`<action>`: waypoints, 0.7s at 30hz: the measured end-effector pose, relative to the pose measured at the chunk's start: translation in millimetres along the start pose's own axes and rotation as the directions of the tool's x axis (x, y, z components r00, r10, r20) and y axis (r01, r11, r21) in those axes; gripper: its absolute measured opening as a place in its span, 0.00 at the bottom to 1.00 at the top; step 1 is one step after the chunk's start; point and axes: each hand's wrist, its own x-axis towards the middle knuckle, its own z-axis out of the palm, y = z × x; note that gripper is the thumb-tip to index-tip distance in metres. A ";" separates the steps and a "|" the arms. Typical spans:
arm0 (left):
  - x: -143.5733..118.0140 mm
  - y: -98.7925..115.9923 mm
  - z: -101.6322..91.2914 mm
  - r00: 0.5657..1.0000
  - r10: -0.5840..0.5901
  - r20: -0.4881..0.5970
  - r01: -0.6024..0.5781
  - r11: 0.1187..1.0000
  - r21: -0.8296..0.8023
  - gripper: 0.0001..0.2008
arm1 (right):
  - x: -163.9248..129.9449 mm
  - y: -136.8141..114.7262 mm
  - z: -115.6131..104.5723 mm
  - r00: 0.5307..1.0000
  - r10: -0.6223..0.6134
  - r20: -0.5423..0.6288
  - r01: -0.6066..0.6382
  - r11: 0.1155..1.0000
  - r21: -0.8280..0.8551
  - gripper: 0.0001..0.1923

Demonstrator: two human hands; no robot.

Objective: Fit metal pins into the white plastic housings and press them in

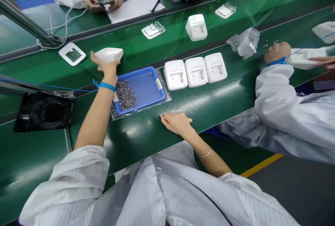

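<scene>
My left hand [105,67] reaches over the far green strip and is closed on a white plastic housing [111,55], seen edge-on. Some of its fingers are hidden by the housing. A blue band circles that wrist. My right hand [176,122] rests on the near bench, its fingers closed round a slim tool with a yellowish end [191,119]; its kind is mostly hidden. Between my hands lies a blue tray [148,88] with a heap of small screws [126,95] at its left. Three white housings [196,72] stand in a row right of the tray.
A white device with a screen [72,54], a circuit-board piece [153,30] and another housing [196,27] lie on the far strip. A black fan-like box [44,111] stands left. A crumpled plastic bag [244,42] lies near a co-worker's hand [277,52]. Another person's hands [104,1] work opposite.
</scene>
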 end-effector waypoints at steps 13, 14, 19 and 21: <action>-297.9 67.0 -16.7 0.883 0.319 0.345 -0.276 0.946 -0.169 0.32 | 8.0 0.0 -39.9 0.946 0.237 0.221 -0.125 0.896 -0.426 0.20; -309.7 65.0 -16.3 0.855 0.352 0.381 -0.302 0.935 -0.185 0.33 | -5.4 -12.2 -43.3 0.932 0.182 0.313 -0.050 0.921 -0.386 0.20; -305.3 50.6 -16.2 0.665 0.499 0.555 -0.432 0.864 -0.259 0.36 | 12.7 -36.2 -69.3 0.759 -0.361 0.542 0.226 0.927 0.300 0.16; -297.0 47.2 -18.3 0.614 0.519 0.595 -0.470 0.846 -0.252 0.31 | 61.3 -33.3 -65.4 0.900 -0.192 0.392 0.086 0.958 0.272 0.18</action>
